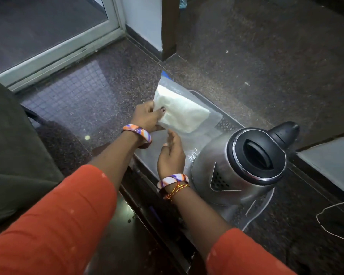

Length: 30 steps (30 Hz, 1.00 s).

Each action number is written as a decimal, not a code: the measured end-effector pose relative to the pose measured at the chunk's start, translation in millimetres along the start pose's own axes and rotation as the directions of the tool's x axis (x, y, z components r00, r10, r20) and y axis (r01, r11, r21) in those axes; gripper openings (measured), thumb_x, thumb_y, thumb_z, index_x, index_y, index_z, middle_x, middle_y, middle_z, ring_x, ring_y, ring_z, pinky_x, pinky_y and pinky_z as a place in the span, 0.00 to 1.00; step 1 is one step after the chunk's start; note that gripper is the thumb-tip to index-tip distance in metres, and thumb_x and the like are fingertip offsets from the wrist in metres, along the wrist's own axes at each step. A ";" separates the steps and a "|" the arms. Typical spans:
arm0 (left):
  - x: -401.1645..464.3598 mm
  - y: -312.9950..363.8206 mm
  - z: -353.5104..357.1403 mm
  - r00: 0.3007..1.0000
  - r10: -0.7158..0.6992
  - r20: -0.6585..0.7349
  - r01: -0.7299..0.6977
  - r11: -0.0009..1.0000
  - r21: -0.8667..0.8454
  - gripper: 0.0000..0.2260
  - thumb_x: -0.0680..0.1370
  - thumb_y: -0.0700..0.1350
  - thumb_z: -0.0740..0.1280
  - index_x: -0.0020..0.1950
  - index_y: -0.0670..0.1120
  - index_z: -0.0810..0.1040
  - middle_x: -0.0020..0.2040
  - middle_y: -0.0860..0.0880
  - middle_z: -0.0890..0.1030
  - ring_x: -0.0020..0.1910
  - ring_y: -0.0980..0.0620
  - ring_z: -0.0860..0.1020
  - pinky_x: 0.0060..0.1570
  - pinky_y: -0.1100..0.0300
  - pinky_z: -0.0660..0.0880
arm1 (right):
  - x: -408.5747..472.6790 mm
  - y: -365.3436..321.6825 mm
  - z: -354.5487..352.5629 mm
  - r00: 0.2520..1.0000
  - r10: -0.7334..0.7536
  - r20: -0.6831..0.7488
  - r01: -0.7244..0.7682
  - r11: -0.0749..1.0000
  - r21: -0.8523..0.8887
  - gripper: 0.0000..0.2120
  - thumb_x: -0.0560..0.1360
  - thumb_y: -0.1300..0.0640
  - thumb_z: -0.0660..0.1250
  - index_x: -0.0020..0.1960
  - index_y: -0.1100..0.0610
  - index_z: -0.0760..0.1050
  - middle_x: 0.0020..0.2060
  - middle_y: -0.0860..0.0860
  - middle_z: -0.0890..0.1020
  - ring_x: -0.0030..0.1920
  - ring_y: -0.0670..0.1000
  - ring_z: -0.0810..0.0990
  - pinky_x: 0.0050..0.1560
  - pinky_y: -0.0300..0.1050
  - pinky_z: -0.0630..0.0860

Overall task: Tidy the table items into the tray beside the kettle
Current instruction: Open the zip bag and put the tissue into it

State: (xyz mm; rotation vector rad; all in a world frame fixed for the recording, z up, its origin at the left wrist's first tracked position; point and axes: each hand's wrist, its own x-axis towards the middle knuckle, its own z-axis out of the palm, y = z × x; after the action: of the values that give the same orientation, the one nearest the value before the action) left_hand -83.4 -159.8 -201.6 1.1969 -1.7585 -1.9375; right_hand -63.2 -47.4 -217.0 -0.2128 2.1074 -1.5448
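A clear plastic pouch with white contents lies tilted over the dark tray at the centre of the view. My left hand grips the pouch's near left edge, thumb on top. My right hand hovers just below it with fingers loosely spread, resting over another flat clear plastic bag and holding nothing. The steel kettle with a black lid stands right of the tray, close to my right wrist.
A white cord trails from the kettle across the dark stone surface on the right. A glass-topped table lies to the left, with a dark chair at the far left. A wooden post stands behind.
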 end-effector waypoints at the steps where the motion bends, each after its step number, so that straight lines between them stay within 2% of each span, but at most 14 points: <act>1: -5.5 -1.8 -7.9 0.999 0.045 -0.002 -0.045 0.999 0.026 0.11 0.77 0.35 0.62 0.36 0.46 0.73 0.36 0.47 0.77 0.32 0.57 0.77 0.29 0.64 0.79 | -2.8 -2.7 3.4 0.999 0.039 0.013 -0.040 0.998 0.057 0.19 0.77 0.67 0.55 0.66 0.58 0.70 0.63 0.55 0.77 0.64 0.54 0.75 0.64 0.41 0.70; 3: -20.2 -7.4 -24.7 0.990 0.143 -0.005 -0.142 0.985 0.098 0.09 0.75 0.36 0.64 0.36 0.45 0.74 0.31 0.51 0.79 0.28 0.64 0.77 0.30 0.68 0.77 | -8.8 -12.9 5.7 0.982 0.177 0.068 -0.188 0.954 0.235 0.14 0.78 0.63 0.57 0.62 0.55 0.71 0.54 0.53 0.79 0.58 0.54 0.77 0.54 0.52 0.78; 5: -44.0 -10.0 -42.2 0.971 0.237 -0.008 -0.234 0.961 0.146 0.03 0.71 0.39 0.67 0.41 0.42 0.80 0.26 0.59 0.81 0.28 0.69 0.76 0.33 0.74 0.73 | -13.4 -28.3 2.2 0.931 0.322 0.171 -0.364 0.791 0.492 0.08 0.79 0.55 0.58 0.58 0.52 0.68 0.49 0.52 0.76 0.52 0.52 0.76 0.41 0.47 0.75; 6: -58.0 -11.4 -51.2 0.958 0.285 -0.020 -0.278 0.945 0.174 0.09 0.69 0.40 0.66 0.47 0.40 0.80 0.28 0.62 0.82 0.30 0.72 0.76 0.36 0.77 0.72 | -15.3 -32.8 -0.2 0.905 0.366 0.217 -0.420 0.686 0.594 0.10 0.79 0.50 0.57 0.58 0.51 0.67 0.51 0.52 0.75 0.51 0.52 0.76 0.39 0.46 0.74; 8: -94.4 -12.0 -67.0 0.924 0.381 -0.017 -0.366 0.899 0.241 0.14 0.67 0.39 0.66 0.50 0.38 0.81 0.38 0.58 0.85 0.38 0.76 0.76 0.44 0.79 0.71 | -19.9 -37.1 -2.4 0.877 0.401 0.264 -0.457 0.527 0.716 0.20 0.75 0.40 0.58 0.60 0.52 0.69 0.55 0.54 0.76 0.52 0.54 0.77 0.43 0.48 0.77; 10: -130.3 -18.8 -84.6 0.915 0.403 0.021 -0.389 0.868 0.307 0.10 0.66 0.41 0.67 0.41 0.50 0.85 0.41 0.65 0.84 0.42 0.77 0.76 0.46 0.80 0.70 | -37.2 -49.5 5.1 0.865 0.385 0.320 -0.485 0.484 0.729 0.36 0.64 0.33 0.67 0.63 0.55 0.73 0.58 0.56 0.79 0.57 0.58 0.79 0.53 0.58 0.79; 12: -165.2 -23.3 -102.0 0.926 0.377 0.028 -0.358 0.849 0.390 0.09 0.64 0.46 0.64 0.37 0.57 0.82 0.36 0.68 0.81 0.41 0.72 0.78 0.45 0.75 0.73 | -58.7 -54.7 15.3 0.859 0.350 0.372 -0.509 0.510 0.694 0.42 0.54 0.39 0.78 0.63 0.57 0.74 0.60 0.61 0.80 0.59 0.63 0.79 0.60 0.65 0.74; 15: -212.0 -18.1 -124.3 0.965 0.251 0.080 -0.263 0.911 0.316 0.09 0.67 0.35 0.66 0.35 0.50 0.76 0.24 0.66 0.79 0.30 0.72 0.76 0.35 0.78 0.71 | -94.7 -66.6 21.9 0.910 0.277 0.309 -0.415 0.642 0.645 0.24 0.68 0.58 0.72 0.62 0.61 0.74 0.57 0.62 0.80 0.56 0.63 0.79 0.61 0.65 0.73; 17: -238.7 -14.2 -141.6 0.984 0.169 0.053 -0.173 0.981 0.090 0.14 0.73 0.27 0.61 0.44 0.45 0.77 0.25 0.63 0.81 0.28 0.71 0.77 0.33 0.77 0.72 | -121.8 -70.3 24.9 0.911 0.202 0.361 -0.395 0.682 0.616 0.16 0.74 0.64 0.65 0.61 0.62 0.73 0.54 0.61 0.79 0.53 0.61 0.78 0.61 0.62 0.74; 21: -290.9 -15.4 -186.6 0.996 -0.036 -0.078 0.009 0.945 -0.328 0.14 0.80 0.41 0.54 0.43 0.45 0.79 0.28 0.52 0.84 0.27 0.58 0.79 0.36 0.61 0.70 | -183.9 -72.1 38.0 0.847 0.050 0.529 -0.336 0.821 0.462 0.10 0.75 0.65 0.65 0.56 0.58 0.74 0.52 0.59 0.80 0.55 0.60 0.78 0.62 0.62 0.73; 25: -353.1 -9.5 -223.5 0.991 -0.052 -0.120 0.017 0.961 -0.276 0.08 0.77 0.39 0.63 0.38 0.45 0.77 0.24 0.53 0.81 0.23 0.60 0.77 0.31 0.65 0.71 | -246.8 -78.5 52.9 0.786 0.048 0.617 -0.242 0.941 0.235 0.15 0.74 0.59 0.68 0.59 0.61 0.73 0.59 0.63 0.79 0.57 0.62 0.79 0.60 0.60 0.75; 27: -380.0 -5.1 -242.6 0.983 -0.044 -0.176 0.005 0.977 -0.212 0.07 0.74 0.36 0.66 0.37 0.44 0.77 0.23 0.53 0.80 0.21 0.61 0.75 0.26 0.68 0.70 | -275.8 -82.4 63.0 0.823 0.071 0.563 -0.140 0.987 0.080 0.32 0.66 0.47 0.73 0.62 0.62 0.69 0.61 0.61 0.79 0.57 0.62 0.79 0.60 0.59 0.76; 28: -390.6 -3.7 -251.8 0.976 -0.031 -0.215 -0.006 0.986 -0.166 0.07 0.73 0.34 0.67 0.36 0.43 0.76 0.22 0.52 0.78 0.19 0.60 0.73 0.23 0.69 0.69 | -287.2 -83.5 66.6 0.850 0.043 0.526 -0.048 0.999 -0.006 0.42 0.59 0.41 0.74 0.66 0.60 0.65 0.62 0.60 0.78 0.58 0.61 0.79 0.61 0.59 0.75; 30: -409.8 1.2 -265.5 0.953 0.019 -0.301 -0.033 0.999 -0.040 0.08 0.72 0.32 0.67 0.34 0.42 0.76 0.22 0.49 0.75 0.18 0.59 0.69 0.21 0.70 0.65 | -309.5 -93.3 69.9 0.874 -0.177 0.452 0.250 0.962 -0.107 0.45 0.61 0.42 0.69 0.71 0.57 0.57 0.66 0.58 0.73 0.64 0.60 0.74 0.65 0.58 0.71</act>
State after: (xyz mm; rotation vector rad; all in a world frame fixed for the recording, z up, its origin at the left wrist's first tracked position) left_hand 361.0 -69.1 -20.6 1.3630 -1.5571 -1.6654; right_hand 219.8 -9.7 -50.0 -0.8037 1.8853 -1.2853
